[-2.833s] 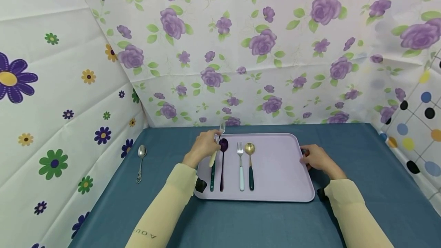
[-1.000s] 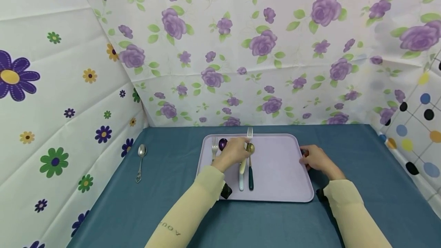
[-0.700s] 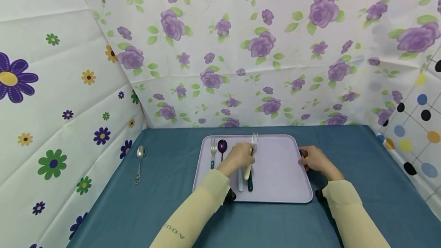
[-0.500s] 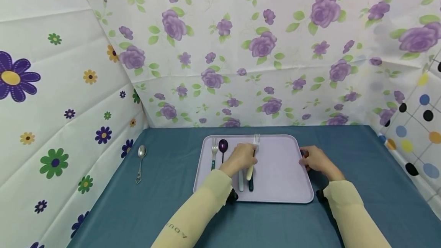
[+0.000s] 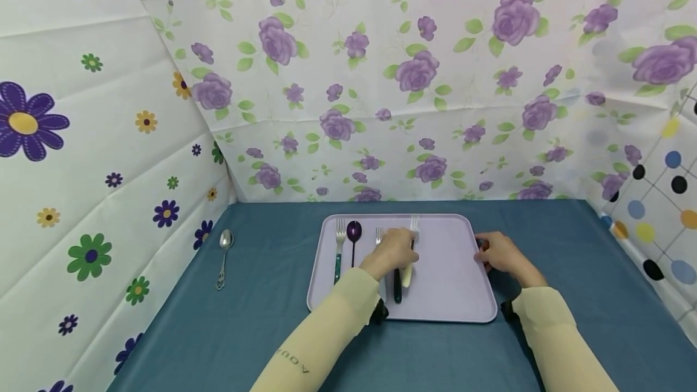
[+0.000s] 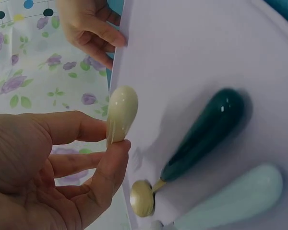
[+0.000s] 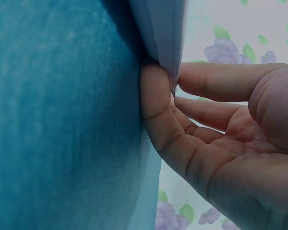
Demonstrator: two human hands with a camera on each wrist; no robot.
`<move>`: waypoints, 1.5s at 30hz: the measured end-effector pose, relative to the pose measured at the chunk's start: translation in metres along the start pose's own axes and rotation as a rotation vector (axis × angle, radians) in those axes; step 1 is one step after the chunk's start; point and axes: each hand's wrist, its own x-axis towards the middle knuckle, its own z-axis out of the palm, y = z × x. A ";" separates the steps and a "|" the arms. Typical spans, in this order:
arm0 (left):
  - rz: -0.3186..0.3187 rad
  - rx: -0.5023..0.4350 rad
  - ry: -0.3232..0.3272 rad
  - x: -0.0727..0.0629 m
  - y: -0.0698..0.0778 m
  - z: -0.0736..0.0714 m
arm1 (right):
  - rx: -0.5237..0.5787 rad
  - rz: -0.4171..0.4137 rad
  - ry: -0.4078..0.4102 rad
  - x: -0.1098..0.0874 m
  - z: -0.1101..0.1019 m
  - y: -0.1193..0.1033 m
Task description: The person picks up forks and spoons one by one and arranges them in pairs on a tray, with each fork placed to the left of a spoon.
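Observation:
My left hand [image 5: 393, 251] pinches a fork with a cream handle [image 6: 122, 110] between thumb and fingers, over the lilac tray [image 5: 446, 283]. Its tines point to the tray's far edge; whether they touch the tray I cannot tell. Just left of it lies a gold spoon with a dark green handle [image 6: 206, 134], its bowl hidden by my hand in the head view. A fork with a pale blue handle [image 6: 235, 196] lies beside that spoon. With thumb and fingers, my right hand [image 7: 201, 139] grips the tray's right rim.
Farther left on the tray are a fork with a green handle [image 5: 339, 253] and a dark purple spoon [image 5: 354, 233]. An ornate silver spoon [image 5: 223, 259] lies on the blue-green tablecloth [image 5: 261, 295] left of the tray. Patterned sheets [image 5: 327, 77] stand behind and at both sides.
My left hand has carried the cream-handled fork rightward, from the tray's left end, across the other cutlery, to just right of the gold spoon. The right hand keeps its grip on the rim.

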 end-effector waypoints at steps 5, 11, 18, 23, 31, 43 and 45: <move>-0.058 -0.042 -0.035 0.001 0.007 0.006 | -0.007 -0.012 -0.008 -0.001 0.000 -0.001; -0.063 -0.078 -0.036 0.000 0.011 0.013 | -0.009 -0.014 -0.018 -0.002 -0.001 -0.001; -0.065 -0.029 -0.048 0.014 0.010 0.027 | -0.003 -0.012 -0.012 -0.001 0.000 0.001; -0.055 0.095 -0.036 0.033 0.000 0.049 | 0.000 -0.011 -0.017 0.000 0.001 0.003; -0.090 0.098 -0.029 0.009 0.025 0.033 | 0.003 -0.016 -0.012 -0.002 0.000 0.000; -0.137 0.079 -0.022 0.003 0.035 0.040 | 0.007 -0.017 -0.013 -0.002 -0.001 -0.001; -0.135 0.087 -0.019 0.003 0.034 0.042 | 0.006 -0.015 -0.014 -0.002 -0.001 -0.001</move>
